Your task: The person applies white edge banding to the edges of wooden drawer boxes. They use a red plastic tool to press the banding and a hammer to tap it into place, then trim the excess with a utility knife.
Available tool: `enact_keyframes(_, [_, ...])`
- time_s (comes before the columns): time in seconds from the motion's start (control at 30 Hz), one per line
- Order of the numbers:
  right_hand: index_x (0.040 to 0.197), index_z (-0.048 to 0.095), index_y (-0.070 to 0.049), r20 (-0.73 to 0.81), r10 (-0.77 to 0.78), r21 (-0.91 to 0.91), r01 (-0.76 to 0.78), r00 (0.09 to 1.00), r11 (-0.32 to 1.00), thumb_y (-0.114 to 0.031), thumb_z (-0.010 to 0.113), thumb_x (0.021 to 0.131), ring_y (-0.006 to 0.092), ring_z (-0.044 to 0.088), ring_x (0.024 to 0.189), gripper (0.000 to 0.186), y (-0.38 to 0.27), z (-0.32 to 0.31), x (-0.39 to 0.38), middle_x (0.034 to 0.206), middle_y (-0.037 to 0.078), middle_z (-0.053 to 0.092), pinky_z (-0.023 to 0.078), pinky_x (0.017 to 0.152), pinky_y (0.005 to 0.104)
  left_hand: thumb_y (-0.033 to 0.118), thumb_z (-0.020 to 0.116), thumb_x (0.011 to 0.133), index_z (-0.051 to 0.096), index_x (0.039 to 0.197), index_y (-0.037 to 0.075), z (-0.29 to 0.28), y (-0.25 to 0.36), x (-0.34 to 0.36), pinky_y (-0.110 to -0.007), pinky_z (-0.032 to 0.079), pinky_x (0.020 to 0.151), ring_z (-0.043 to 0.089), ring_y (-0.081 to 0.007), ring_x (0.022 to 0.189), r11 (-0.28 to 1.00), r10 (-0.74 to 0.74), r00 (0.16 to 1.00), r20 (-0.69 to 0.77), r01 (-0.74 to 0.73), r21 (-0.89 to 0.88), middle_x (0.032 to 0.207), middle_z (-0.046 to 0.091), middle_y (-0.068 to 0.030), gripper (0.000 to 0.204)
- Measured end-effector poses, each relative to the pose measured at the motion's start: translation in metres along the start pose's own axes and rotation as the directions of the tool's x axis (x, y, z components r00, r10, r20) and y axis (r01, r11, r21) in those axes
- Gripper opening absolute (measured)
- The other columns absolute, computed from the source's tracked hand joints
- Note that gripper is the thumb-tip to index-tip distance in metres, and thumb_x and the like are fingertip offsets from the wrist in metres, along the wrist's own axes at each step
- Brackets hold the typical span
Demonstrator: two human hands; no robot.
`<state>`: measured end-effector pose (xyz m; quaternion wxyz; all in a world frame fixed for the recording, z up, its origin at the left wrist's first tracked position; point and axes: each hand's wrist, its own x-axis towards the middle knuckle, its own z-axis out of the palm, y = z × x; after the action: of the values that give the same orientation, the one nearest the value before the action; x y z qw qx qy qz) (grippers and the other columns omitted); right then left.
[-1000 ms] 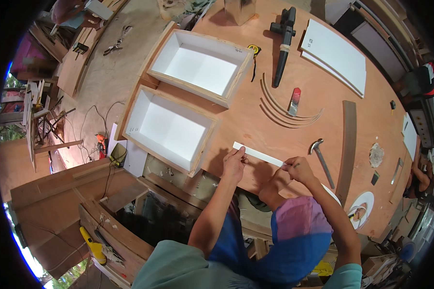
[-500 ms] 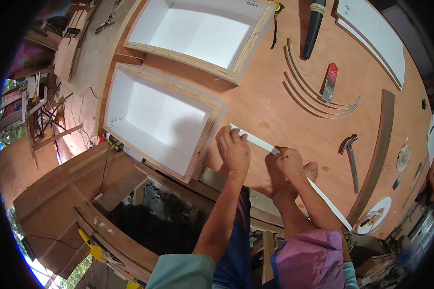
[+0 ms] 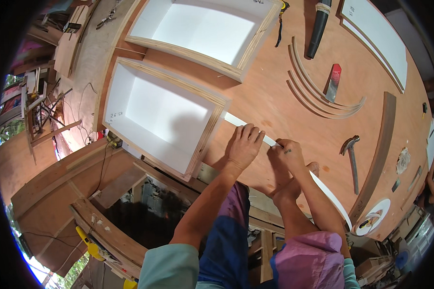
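A narrow white edging strip [image 3: 234, 120] runs from beside the near wooden box [image 3: 166, 81] down to a white roll [image 3: 378, 214] at the lower right. My left hand [image 3: 245, 147] has its fingers curled over the strip, a short way from its free end. My right hand [image 3: 289, 155] pinches the same strip just to the right, thumb and forefinger together. My right forearm hides part of the strip behind it. The near box, white inside with bare plywood edges, lies open side up, left of my hands.
A second box [image 3: 183, 50] lies beyond the first. Several thin curved strips [image 3: 323, 98], a red-ended blade [image 3: 332, 83], a hammer [image 3: 353, 161], a brown wooden bar [image 3: 378, 149] and white panels [image 3: 376, 41] lie to the right. My bare foot [image 3: 294, 188] rests on the work surface.
My left hand has slid right along the strip, closer to my right hand. More of the strip's free end shows past it, nearer the box corner. My right hand has barely moved.
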<state>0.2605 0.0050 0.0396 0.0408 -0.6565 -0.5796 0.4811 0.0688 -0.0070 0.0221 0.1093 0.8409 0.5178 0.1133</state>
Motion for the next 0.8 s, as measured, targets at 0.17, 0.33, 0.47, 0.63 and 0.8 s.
enact_keyframes(0.17, [0.110,0.069,-0.005,-0.075,-0.090,-0.115,0.081,0.993,0.990,-0.016,0.067,0.083,0.0377,0.065,0.096,0.029,0.021,-0.010,-0.026,0.104,0.021,0.068,0.052,0.083,0.0438,0.014,0.060,0.079,0.065,0.110,0.002,0.001,0.002,0.000,-0.044,0.042,0.093,0.051,-0.0287,0.110,0.998,0.019,1.000,0.006,-0.019,0.066,0.111,0.057,-0.0111,0.033])
enact_keyframes(0.33, [0.109,0.070,-0.006,-0.147,-0.105,-0.246,0.066,0.984,0.967,-0.010,0.067,0.082,0.0379,0.067,0.089,0.028,0.052,-0.024,-0.062,0.101,0.020,0.069,0.053,0.080,0.0451,0.015,0.061,0.079,0.065,0.110,0.002,-0.001,0.000,0.001,-0.044,0.042,0.092,0.052,-0.0277,0.109,0.997,0.029,0.999,-0.015,-0.028,0.066,0.110,0.058,-0.0104,0.033])
enact_keyframes(0.47, [0.104,0.073,-0.006,-0.167,-0.027,-0.074,0.015,0.986,0.997,-0.007,0.065,0.083,0.0372,0.068,0.086,0.023,0.064,-0.029,-0.059,0.098,0.018,0.071,0.053,0.077,0.0443,0.015,0.061,0.079,0.065,0.109,0.002,0.004,0.000,-0.001,-0.044,0.042,0.092,0.052,-0.0274,0.109,0.998,0.023,0.999,-0.038,-0.020,0.059,0.109,0.058,-0.0102,0.032])
enact_keyframes(0.63, [0.098,0.075,-0.008,-0.181,0.049,-0.036,-0.057,0.982,0.998,-0.008,0.065,0.084,0.0374,0.068,0.084,0.018,0.068,-0.024,-0.051,0.091,0.018,0.071,0.053,0.075,0.0442,0.014,0.061,0.079,0.065,0.108,0.002,0.003,-0.002,0.001,-0.044,0.043,0.091,0.053,-0.0273,0.110,0.999,0.044,0.997,-0.068,-0.042,0.034,0.109,0.059,-0.0104,0.031])
enact_keyframes(0.8, [0.095,0.074,-0.007,-0.189,0.083,-0.079,-0.099,0.979,0.992,-0.011,0.065,0.085,0.0374,0.068,0.082,0.014,0.067,-0.023,-0.045,0.089,0.017,0.071,0.053,0.075,0.0451,0.013,0.060,0.079,0.065,0.107,0.002,0.002,-0.006,0.000,-0.042,0.044,0.092,0.053,-0.0267,0.110,0.997,0.068,0.997,-0.039,-0.067,0.024,0.109,0.059,-0.0100,0.030])
